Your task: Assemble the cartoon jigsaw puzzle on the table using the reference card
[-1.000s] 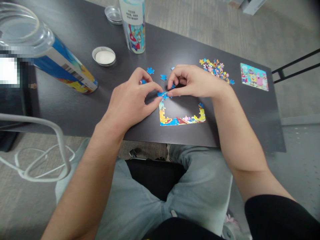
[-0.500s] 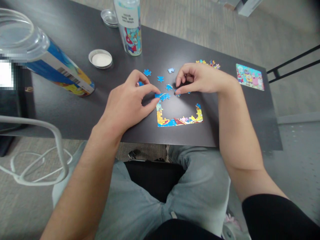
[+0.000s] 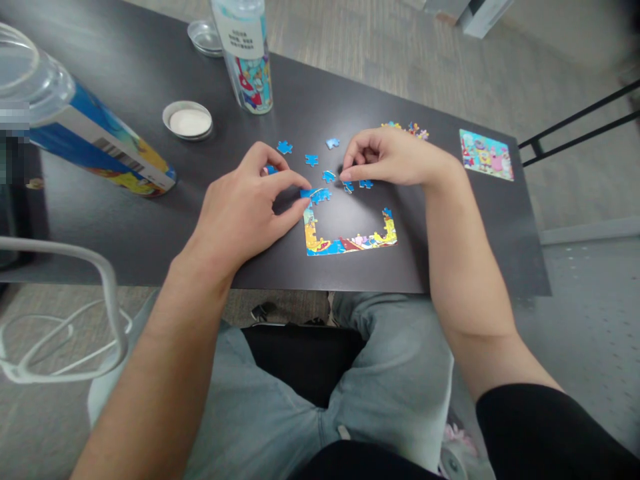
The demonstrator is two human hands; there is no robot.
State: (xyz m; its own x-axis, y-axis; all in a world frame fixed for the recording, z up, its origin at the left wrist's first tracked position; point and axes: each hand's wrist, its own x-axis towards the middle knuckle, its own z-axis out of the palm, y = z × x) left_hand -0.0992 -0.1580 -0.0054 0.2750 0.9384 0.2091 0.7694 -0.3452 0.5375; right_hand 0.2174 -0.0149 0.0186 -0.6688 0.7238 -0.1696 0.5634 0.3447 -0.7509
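Left hand (image 3: 240, 207) touches the puzzle frame (image 3: 347, 246), its pinch parted, right hand (image 3: 390, 157) nears loose blue pieces (image 3: 312, 160), grip unclear.

The right hand (image 3: 377, 157) partly hides the heap of loose puzzle pieces (image 3: 419, 131).

Light even, diffuse, moderately dim; soft-edged shadow on the tabletop (image 3: 280, 270) beneath the right hand (image 3: 380, 157). Wide-angle stretch toward frame edges; pixelated patch (image 3: 14, 119) far left of the left hand (image 3: 245, 207).
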